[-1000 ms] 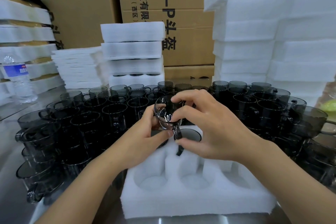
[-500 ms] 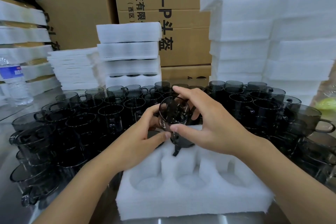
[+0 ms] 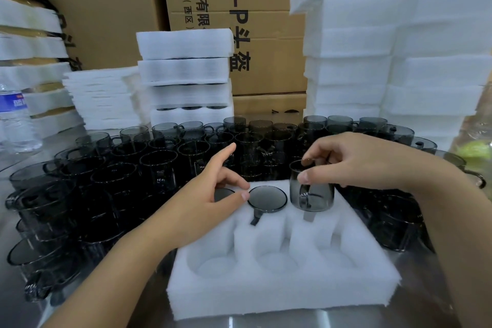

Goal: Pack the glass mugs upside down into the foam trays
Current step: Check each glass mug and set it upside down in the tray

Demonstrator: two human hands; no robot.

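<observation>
A white foam tray [image 3: 279, 285] with round pockets lies in front of me. Two smoky glass mugs sit upside down in its far row: one in the middle pocket [image 3: 267, 198], one at far left [image 3: 222, 193], partly hidden by my left hand. My right hand [image 3: 354, 160] pinches a third upside-down mug [image 3: 311, 189] by its base, half lowered into the far right pocket, handle towards me. My left hand [image 3: 210, 194] hovers over the far left pocket, fingers loosely spread, holding nothing. The three near pockets are empty.
Many loose dark glass mugs [image 3: 133, 176] crowd the steel table left, behind and right of the tray. Stacks of foam trays [image 3: 186, 74] [image 3: 386, 48] rise behind, before cardboard boxes [image 3: 239, 21]. A water bottle [image 3: 16, 120] stands far left.
Both hands held one mug over the tray. My right hand has since turned it upside down and carried it right into the far right pocket; my left hand has let go.
</observation>
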